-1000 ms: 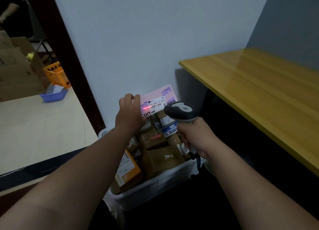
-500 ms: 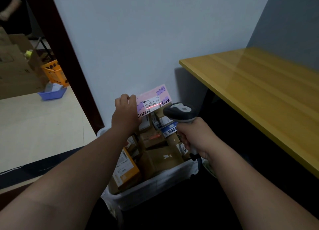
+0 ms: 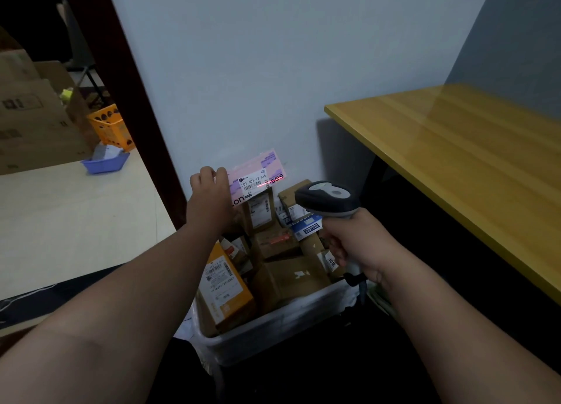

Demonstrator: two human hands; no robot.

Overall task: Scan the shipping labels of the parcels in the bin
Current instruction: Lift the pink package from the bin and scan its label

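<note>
The left hand (image 3: 209, 197) pinches a pink parcel (image 3: 256, 177) above the bin (image 3: 273, 327), at its twelve o'clock edge; the right hand (image 3: 355, 242) is wrapped tight round the scanner (image 3: 326, 198). The red line sits at the label's three o'clock side — it may miss the barcode.

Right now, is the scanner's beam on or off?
On. A red line glows on the pink parcel held by the left hand, in front of the scanner in the right hand.

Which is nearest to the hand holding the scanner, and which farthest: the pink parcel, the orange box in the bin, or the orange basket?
From the right hand:
1. Pink parcel, up and left, held by the left hand.
2. Orange box, lower left in the bin; close to the first.
3. Orange basket, far left in the background.
</note>
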